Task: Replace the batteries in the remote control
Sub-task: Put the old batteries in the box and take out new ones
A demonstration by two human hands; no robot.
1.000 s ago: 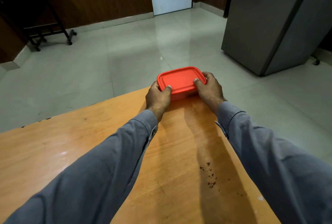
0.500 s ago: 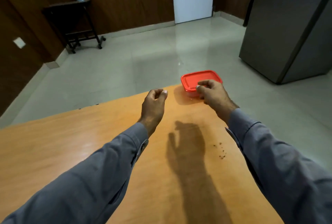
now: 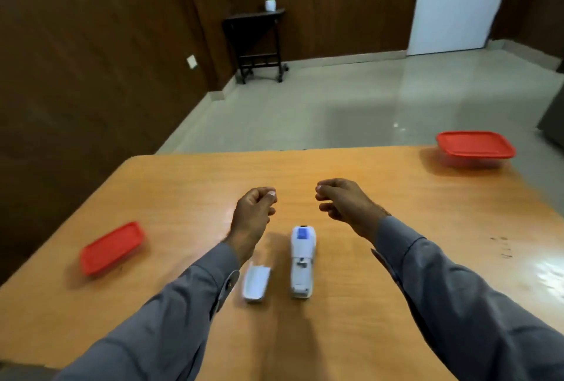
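A white remote control (image 3: 302, 261) lies back-up on the wooden table (image 3: 189, 197), its battery compartment uncovered at the near end. The white battery cover (image 3: 255, 285) lies loose just left of it. My left hand (image 3: 251, 218) hovers above the table beyond the cover, fingers loosely curled, nothing visible in it. To the right of the remote's far end, my right hand (image 3: 345, 203) is also loosely curled and holds nothing. No batteries show.
A red-lidded clear container (image 3: 474, 148) stands at the table's far right corner. Another red-lidded container (image 3: 111, 247) sits near the left edge. Beyond the table are tiled floor, a dark side table (image 3: 259, 41) and a white door (image 3: 457, 5).
Both hands let go of the red-lidded container and drew back to the table's middle. The view swung left, and the remote, cover and second container now show.
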